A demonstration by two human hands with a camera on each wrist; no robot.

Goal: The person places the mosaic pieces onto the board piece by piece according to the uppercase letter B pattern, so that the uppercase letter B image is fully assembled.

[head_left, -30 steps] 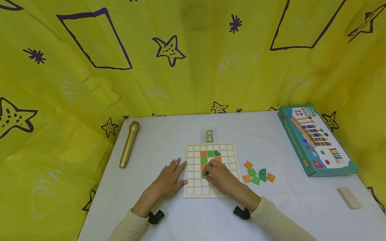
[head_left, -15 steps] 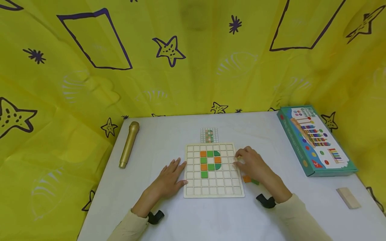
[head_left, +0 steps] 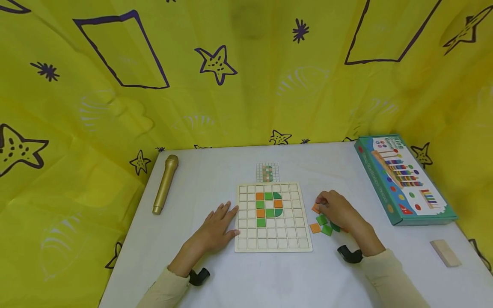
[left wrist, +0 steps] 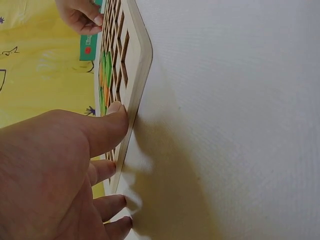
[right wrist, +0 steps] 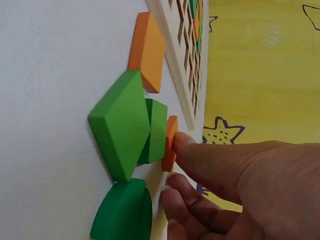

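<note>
A wooden grid board (head_left: 271, 244) lies on the table, with orange, green and dark green tiles set in some of its cells. My left hand (head_left: 216, 229) rests at the board's left edge, fingers spread and thumb on the rim, as the left wrist view also shows. To the right of the board, my right hand (head_left: 340, 211) pinches an orange square tile (right wrist: 171, 142) at the far side of a loose group. Beside its fingers lie green square tiles (right wrist: 122, 125), another orange tile (right wrist: 148, 50) and dark green quarter-round tiles (right wrist: 120, 210). The hand partly hides this group from above.
A small pattern card (head_left: 267, 172) touches the board's far edge. At the left lies a gold microphone (head_left: 165, 185). A green game box (head_left: 406, 179) and a plain wooden block (head_left: 446, 253) are on the right. A yellow curtain (head_left: 246, 107) hangs behind the table.
My right hand has left a green square tile in the board's lower cell, moved right across the board's edge, and come down on the loose tiles. The left hand has stayed still.
</note>
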